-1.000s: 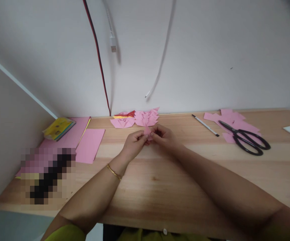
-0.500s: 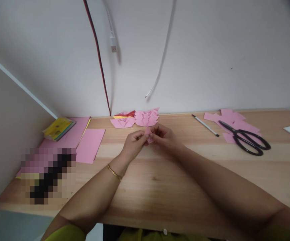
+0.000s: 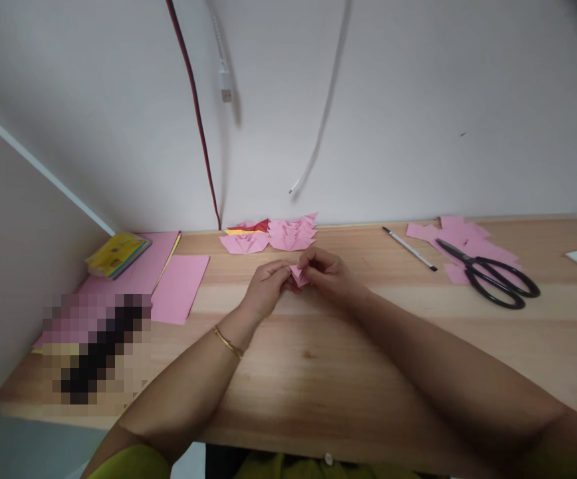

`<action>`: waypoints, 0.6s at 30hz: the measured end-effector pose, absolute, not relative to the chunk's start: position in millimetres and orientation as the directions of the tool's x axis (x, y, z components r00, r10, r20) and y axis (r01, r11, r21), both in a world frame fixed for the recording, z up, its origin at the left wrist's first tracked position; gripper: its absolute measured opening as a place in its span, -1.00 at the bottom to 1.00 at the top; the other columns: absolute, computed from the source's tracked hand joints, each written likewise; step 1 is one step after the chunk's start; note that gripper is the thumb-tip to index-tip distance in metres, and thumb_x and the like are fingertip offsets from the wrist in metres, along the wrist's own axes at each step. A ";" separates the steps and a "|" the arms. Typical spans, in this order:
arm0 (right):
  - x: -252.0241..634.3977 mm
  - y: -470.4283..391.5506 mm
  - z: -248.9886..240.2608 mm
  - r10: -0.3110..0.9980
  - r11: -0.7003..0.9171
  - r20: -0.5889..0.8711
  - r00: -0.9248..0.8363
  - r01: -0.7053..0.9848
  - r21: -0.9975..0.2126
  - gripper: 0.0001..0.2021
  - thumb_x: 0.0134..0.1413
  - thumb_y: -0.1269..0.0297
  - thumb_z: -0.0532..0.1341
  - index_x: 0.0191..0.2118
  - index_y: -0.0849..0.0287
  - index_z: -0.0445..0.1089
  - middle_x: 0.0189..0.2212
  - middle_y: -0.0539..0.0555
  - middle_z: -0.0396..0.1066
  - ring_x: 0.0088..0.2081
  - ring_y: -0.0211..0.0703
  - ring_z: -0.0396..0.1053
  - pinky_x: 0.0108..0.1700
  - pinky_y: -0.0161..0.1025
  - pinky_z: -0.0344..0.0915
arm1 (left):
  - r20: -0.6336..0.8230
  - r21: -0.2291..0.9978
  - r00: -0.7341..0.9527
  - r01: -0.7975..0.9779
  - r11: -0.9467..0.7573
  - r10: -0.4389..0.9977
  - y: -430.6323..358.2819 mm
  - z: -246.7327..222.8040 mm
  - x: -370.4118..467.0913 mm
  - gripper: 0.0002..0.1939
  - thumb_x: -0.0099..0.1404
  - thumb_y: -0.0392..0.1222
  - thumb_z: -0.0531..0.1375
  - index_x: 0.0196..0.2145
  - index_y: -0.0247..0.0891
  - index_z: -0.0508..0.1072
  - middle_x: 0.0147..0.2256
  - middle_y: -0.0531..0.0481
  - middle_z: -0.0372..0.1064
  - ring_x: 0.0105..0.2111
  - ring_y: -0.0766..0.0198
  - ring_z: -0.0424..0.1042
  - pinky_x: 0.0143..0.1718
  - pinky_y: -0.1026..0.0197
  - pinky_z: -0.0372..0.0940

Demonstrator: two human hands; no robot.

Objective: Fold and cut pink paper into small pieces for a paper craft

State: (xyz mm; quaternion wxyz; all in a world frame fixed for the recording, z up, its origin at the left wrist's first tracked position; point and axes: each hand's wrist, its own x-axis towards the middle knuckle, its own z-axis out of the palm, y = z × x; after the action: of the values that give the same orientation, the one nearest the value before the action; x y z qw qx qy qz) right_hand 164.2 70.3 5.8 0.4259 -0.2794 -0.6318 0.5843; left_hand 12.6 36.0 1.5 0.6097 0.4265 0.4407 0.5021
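Between my two hands is a small folded piece of pink paper (image 3: 299,275), pointed at its lower end. My left hand (image 3: 264,287) pinches it from the left, with a gold bangle round the wrist. From the right, my right hand (image 3: 332,276) grips it between thumb and fingers, hiding part of it. Just beyond my hands, near the wall, lie folded pink paper pieces (image 3: 292,234). Beside these on the left is another folded group (image 3: 244,243), mostly pink with a red and a yellow piece on it.
Black-handled scissors (image 3: 500,279) lie across pink paper scraps (image 3: 461,229) on the right, near a slim white pen (image 3: 409,249). Pink sheets (image 3: 181,289) and a yellow packet (image 3: 117,255) are on the left. Cables (image 3: 196,120) hang along the wall.
The pink paper has turned in my fingers and now shows a triangular fold with a downward point. My fingers have shifted slightly on it; the other things stay put.
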 end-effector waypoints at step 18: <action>170.4 72.3 10.1 0.876 0.180 0.153 -0.457 0.018 -0.983 -0.88 0.04 0.27 0.12 -0.29 0.18 0.27 -0.49 -0.04 0.27 -0.48 -0.32 0.25 -0.42 -0.34 0.22 | -0.147 0.935 0.080 -0.315 0.165 0.986 34.9 6.3 14.1 -0.74 0.08 -0.08 0.27 -0.44 -0.38 0.48 -0.50 -0.06 0.43 -0.49 0.29 0.41 -0.49 0.25 0.33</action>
State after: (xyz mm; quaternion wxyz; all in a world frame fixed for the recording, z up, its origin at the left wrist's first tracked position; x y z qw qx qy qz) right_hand 170.4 72.3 10.1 0.3955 -0.3393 -0.6587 0.5428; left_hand 14.1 34.9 6.3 0.6260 0.3846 0.4363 0.5194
